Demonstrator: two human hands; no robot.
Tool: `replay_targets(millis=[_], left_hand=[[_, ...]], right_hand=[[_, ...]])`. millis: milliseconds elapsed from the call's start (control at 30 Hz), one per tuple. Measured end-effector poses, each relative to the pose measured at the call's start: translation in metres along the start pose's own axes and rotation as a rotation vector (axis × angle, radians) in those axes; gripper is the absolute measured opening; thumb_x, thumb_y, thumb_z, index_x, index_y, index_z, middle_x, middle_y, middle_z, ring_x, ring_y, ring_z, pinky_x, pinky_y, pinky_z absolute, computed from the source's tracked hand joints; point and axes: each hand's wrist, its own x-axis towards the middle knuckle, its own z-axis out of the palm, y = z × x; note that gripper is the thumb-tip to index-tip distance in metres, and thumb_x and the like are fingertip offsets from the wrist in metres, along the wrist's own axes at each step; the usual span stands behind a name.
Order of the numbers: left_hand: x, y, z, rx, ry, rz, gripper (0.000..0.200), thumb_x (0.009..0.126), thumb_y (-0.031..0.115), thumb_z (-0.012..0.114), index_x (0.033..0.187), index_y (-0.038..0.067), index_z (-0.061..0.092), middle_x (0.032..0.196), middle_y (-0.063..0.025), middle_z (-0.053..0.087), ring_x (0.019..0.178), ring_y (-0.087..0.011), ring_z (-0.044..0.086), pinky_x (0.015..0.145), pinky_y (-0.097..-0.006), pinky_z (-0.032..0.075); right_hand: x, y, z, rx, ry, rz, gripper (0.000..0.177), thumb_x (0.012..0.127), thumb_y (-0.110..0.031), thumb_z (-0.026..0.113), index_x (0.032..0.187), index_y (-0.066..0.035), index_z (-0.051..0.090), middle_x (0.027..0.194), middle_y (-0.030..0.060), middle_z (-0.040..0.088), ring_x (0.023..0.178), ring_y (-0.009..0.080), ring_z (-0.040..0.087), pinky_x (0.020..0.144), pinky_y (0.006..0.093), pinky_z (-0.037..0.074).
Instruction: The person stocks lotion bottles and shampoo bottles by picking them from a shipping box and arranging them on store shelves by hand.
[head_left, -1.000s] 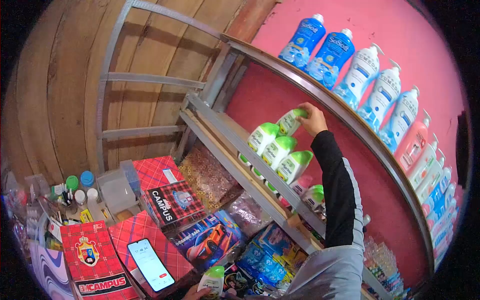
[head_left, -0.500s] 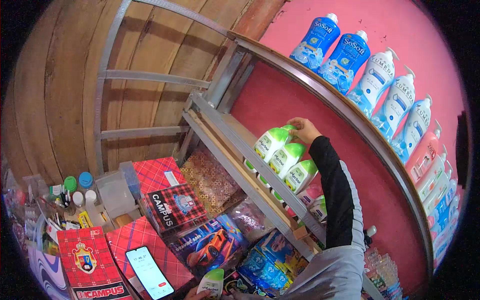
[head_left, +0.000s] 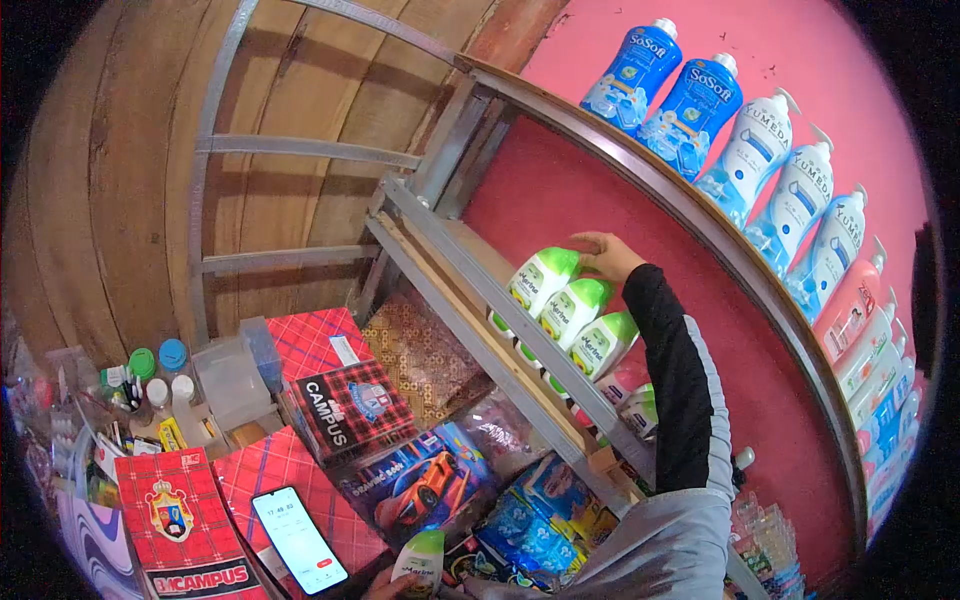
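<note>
My right hand (head_left: 608,257) reaches over a row of white bottles with green caps, labelled Marina, on the middle shelf. Its fingers are stretched out and apart, right behind the caps of the left bottle (head_left: 541,283) and the middle bottle (head_left: 574,312). A third Marina bottle (head_left: 602,346) stands to their right. Low in the view, my left hand (head_left: 385,586) is closed around another Marina bottle (head_left: 420,562), partly cut off by the frame's lower edge.
A metal rail (head_left: 520,322) runs along the shelf front. Blue SoSoft bottles (head_left: 632,78) and white Yumeda pump bottles (head_left: 752,155) line the shelf above. Below lie red plaid Campus books (head_left: 180,515), a lit phone (head_left: 298,540) and a drawing book (head_left: 425,485).
My right hand's fingers, earlier curled at a green cap behind the left bottle, have opened and drawn slightly off it. My left hand still holds its bottle, now slightly higher in view.
</note>
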Motion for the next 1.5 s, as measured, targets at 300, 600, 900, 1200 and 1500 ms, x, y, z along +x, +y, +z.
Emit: replay_targets(millis=[300,600,900,1200,1500], left_hand=[[-0.016,0.022,0.032,0.221,0.001,0.085,0.041,0.092,0.019,0.053,0.128,0.002,0.043,0.116,-0.0119,0.057,0.104,-0.0214,0.057,0.09,-0.0363,0.047],[-0.023,0.026,0.087,0.258,-0.224,0.372,0.047,0.093,0.024,0.051,0.132,0.003,0.039,0.122,-0.0137,0.051,0.11,-0.0233,0.053,0.092,-0.0382,0.045],[-0.036,0.035,0.113,0.239,-0.398,0.619,0.052,0.093,0.03,0.05,0.136,0.004,0.034,0.129,-0.0156,0.045,0.116,-0.0252,0.048,0.095,-0.0401,0.042],[-0.028,0.019,0.054,0.49,-0.362,0.3,0.06,0.093,0.038,0.048,0.141,0.007,0.029,0.135,-0.0119,0.041,0.121,-0.0236,0.043,0.101,-0.0389,0.035],[-0.006,0.014,0.047,0.557,-0.359,0.135,0.047,0.095,0.028,0.048,0.134,0.003,0.04,0.13,-0.0101,0.049,0.121,-0.0212,0.045,0.104,-0.0357,0.032]], right_hand=[[-0.114,-0.142,0.014,-0.119,0.265,-0.386,0.026,0.085,-0.011,0.058,0.11,-0.004,0.061,0.097,0.0104,0.067,0.087,0.019,0.065,0.079,0.0319,0.05],[-0.268,-0.164,0.187,-0.037,-0.563,-0.591,0.031,0.086,-0.019,0.057,0.115,-0.008,0.054,0.11,0.0132,0.058,0.1,0.0301,0.057,0.084,0.0394,0.047],[-0.263,-0.177,0.162,0.078,-0.733,-0.389,0.03,0.081,-0.014,0.064,0.109,-0.007,0.056,0.104,0.0108,0.063,0.087,0.0229,0.063,0.072,0.0331,0.05],[-0.269,-0.191,-0.021,-0.316,0.295,-0.381,0.029,0.076,-0.008,0.066,0.104,-0.003,0.06,0.09,0.0129,0.066,0.074,0.0194,0.066,0.066,0.0315,0.053],[-0.216,-0.097,-0.052,-0.973,0.62,-0.216,0.03,0.075,-0.011,0.064,0.102,-0.007,0.052,0.088,0.0169,0.062,0.079,0.0374,0.061,0.066,0.0458,0.049]])
